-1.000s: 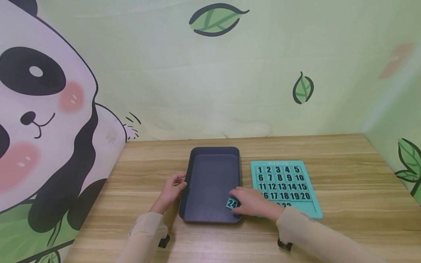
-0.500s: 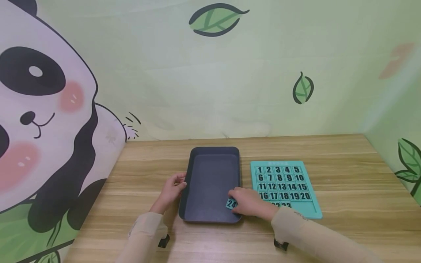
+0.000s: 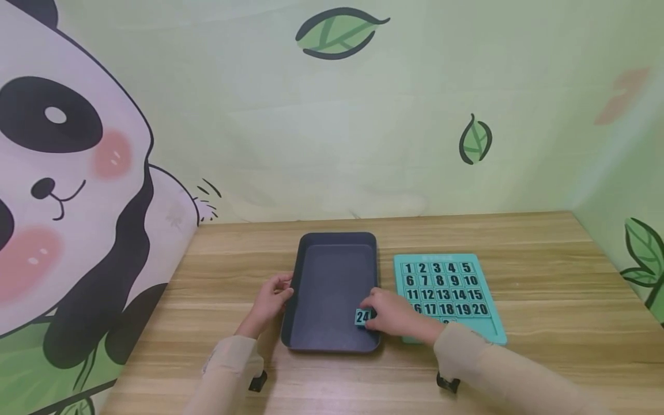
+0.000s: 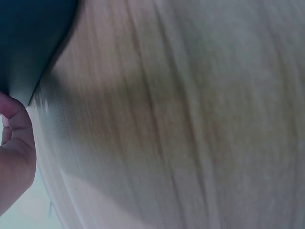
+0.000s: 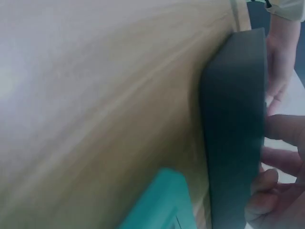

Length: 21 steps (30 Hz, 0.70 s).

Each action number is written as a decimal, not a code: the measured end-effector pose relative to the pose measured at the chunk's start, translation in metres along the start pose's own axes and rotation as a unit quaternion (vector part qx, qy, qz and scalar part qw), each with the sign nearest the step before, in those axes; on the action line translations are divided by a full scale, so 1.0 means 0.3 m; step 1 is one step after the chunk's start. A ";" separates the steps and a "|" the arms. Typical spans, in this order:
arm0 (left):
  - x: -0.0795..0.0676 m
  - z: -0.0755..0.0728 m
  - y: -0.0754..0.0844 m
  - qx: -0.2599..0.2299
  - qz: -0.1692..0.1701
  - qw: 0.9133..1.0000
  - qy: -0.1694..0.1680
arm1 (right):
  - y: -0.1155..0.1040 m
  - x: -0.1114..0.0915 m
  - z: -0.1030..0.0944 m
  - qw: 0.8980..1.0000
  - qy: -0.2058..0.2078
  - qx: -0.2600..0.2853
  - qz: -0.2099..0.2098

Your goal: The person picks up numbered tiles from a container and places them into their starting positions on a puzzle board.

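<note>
A teal number tile marked 24 (image 3: 362, 317) is pinched between the thumb and fingers of my right hand (image 3: 394, 313), over the near right part of a dark tray (image 3: 332, 288). My left hand (image 3: 271, 300) holds the tray's left rim. To the right lies a teal number board (image 3: 495, 323) with rows of tiles running from 1 to 20; my right hand and sleeve hide part of its bottom row. In the right wrist view the right fingers (image 5: 279, 167) show at the tray's wall (image 5: 233, 129), and the tile is hidden there.
Both things lie on a wooden table (image 3: 560, 300). A light green backdrop (image 3: 249, 115) with a panda and leaves stands behind it. A small black device (image 3: 257, 381) sits under the left sleeve, another (image 3: 447, 383) under the right.
The 24 tile has turned straighter and shifted slightly up and left with my right hand. My left hand and the tray stay in place.
</note>
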<state>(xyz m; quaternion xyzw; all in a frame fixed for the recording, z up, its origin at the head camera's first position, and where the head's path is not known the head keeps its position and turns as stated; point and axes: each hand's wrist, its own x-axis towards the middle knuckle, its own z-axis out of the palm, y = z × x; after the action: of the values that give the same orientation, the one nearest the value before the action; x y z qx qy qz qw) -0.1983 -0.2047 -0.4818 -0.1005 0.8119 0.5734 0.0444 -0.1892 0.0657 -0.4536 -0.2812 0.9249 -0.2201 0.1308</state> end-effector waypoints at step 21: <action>0.002 0.001 -0.007 0.008 0.012 1.000 -0.001 | 0.193 -0.157 -0.225 0.996 0.019 0.065 -0.060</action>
<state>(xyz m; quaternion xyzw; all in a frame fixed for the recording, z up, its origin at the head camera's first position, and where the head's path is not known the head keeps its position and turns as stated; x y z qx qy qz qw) -0.1984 -0.2051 -0.4840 -0.0901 0.8176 0.5674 0.0390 -0.2025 0.1587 -0.4172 -0.3227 0.8923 -0.2927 0.1182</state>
